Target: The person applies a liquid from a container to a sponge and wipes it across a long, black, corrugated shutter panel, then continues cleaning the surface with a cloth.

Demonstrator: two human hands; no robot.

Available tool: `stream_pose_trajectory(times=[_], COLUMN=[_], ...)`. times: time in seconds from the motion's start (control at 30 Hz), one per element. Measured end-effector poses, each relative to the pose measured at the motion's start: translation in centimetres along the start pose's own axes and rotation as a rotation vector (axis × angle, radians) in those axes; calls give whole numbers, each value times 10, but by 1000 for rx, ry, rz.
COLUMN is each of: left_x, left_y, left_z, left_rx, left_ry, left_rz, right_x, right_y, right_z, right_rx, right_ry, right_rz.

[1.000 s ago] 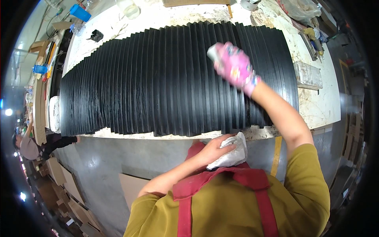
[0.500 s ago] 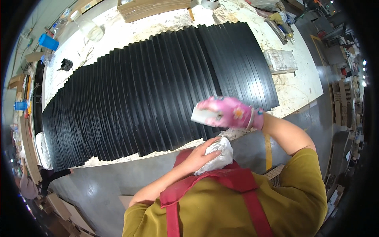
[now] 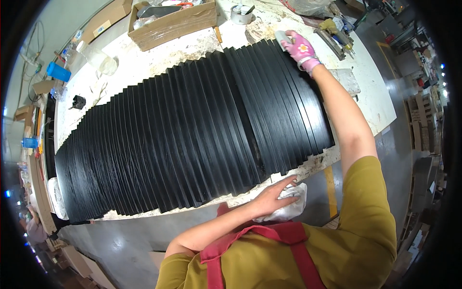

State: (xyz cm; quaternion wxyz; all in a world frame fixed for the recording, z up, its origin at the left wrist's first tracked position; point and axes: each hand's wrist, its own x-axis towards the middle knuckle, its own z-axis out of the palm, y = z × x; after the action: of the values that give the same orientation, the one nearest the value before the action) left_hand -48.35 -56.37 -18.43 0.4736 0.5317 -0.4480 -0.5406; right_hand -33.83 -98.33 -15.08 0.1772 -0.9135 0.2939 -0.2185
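Note:
Many long black strips (image 3: 183, 130) lie side by side and overlapping, fanned across the white table (image 3: 375, 101). My right hand (image 3: 301, 50), in a pink flowered glove, is at the far end of the strips on the right. Its fingers are closed round a small pale block (image 3: 282, 40), which is at the strips' far ends. Near the table's front edge, my bare left hand (image 3: 273, 198) rests on a crumpled white bundle (image 3: 293, 204). The fingers curve over the bundle, close to my apron. What is inside the bundle cannot be made out.
At the back stand an open cardboard box (image 3: 173, 29) of odds and ends and a round grey container (image 3: 240, 17). A clear bottle (image 3: 98, 59) lies far left. Tools (image 3: 334, 41) and a whitish block (image 3: 349, 82) are right. Another person (image 3: 36, 229) is at the left edge.
My right hand has swept away from me with the pale block, from the near ends of the strips to their far ends. My left hand and the white bundle sit slightly farther right.

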Motion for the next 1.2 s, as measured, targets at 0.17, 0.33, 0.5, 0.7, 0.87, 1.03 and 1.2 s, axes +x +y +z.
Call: stream_pose_trajectory(times=[0.17, 0.33, 0.5, 0.7, 0.87, 1.03, 1.2], left_x=[-1, 0, 5, 0, 5, 1, 2], left_y=[3, -9, -8, -9, -7, -12, -9], left_z=[-11, -8, -7, -12, -8, -12, -4], left_rx=[-181, -179, -216, -235, -222, -202, -303], left_ry=[-10, 3, -74, -22, -50, -29, -41], left_rz=[-136, -102, -115, -128, -116, -100, -109], right_x=[-37, -74, -7, -60, -13, -85, -54], right_y=[-71, -113, -90, -129, -110, -123, -85], right_z=[13, -7, 25, 29, 40, 21, 11], right_rx=[-164, 19, -141, 82, -43, 33, 51], right_ry=[-156, -406, -74, -351, -152, -368, -195], right_rz=[-214, -443, -162, -498, -284, -639, -556])
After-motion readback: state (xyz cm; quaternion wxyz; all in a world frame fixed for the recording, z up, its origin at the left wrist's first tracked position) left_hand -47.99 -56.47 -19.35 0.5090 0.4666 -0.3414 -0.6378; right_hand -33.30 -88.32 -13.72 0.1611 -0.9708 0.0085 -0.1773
